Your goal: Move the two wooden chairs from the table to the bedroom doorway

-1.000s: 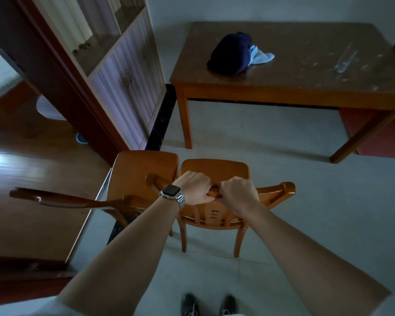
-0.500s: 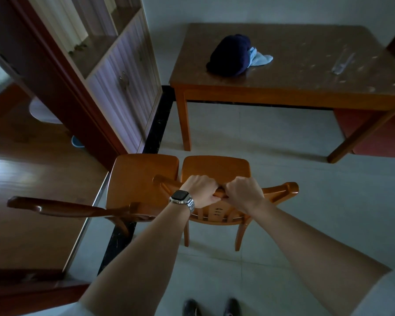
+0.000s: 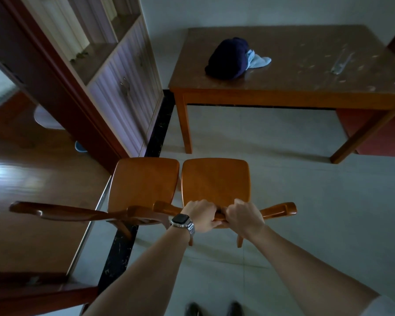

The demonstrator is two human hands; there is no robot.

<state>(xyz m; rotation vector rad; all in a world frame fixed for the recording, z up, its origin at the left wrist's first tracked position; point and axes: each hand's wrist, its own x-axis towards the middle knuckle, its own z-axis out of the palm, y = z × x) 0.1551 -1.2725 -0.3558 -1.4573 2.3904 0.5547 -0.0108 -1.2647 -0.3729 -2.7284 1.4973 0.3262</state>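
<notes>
Two orange wooden chairs stand side by side on the tiled floor below me. The right chair (image 3: 216, 179) faces away from me, and both hands grip its curved top rail. My left hand (image 3: 201, 215), with a watch on the wrist, and my right hand (image 3: 243, 216) nearly touch at the rail's middle. The left chair (image 3: 144, 179) sits at the bedroom doorway (image 3: 43, 169), its seat edge touching the right chair's seat and its top rail reaching left over the wooden bedroom floor. The wooden table (image 3: 290, 94) stands farther ahead.
A dark blue bundle with pale blue cloth (image 3: 230, 58) lies on the table. A cabinet with shelves and ribbed doors (image 3: 121, 87) lines the left wall beside the dark red door frame (image 3: 62, 92). A black threshold strip (image 3: 121, 247) divides tile from wood floor. My shoes (image 3: 212, 309) show below.
The right chair has tipped back upright and shifted left against the left chair; its seat now shows fully. Both hands stayed on the rail.
</notes>
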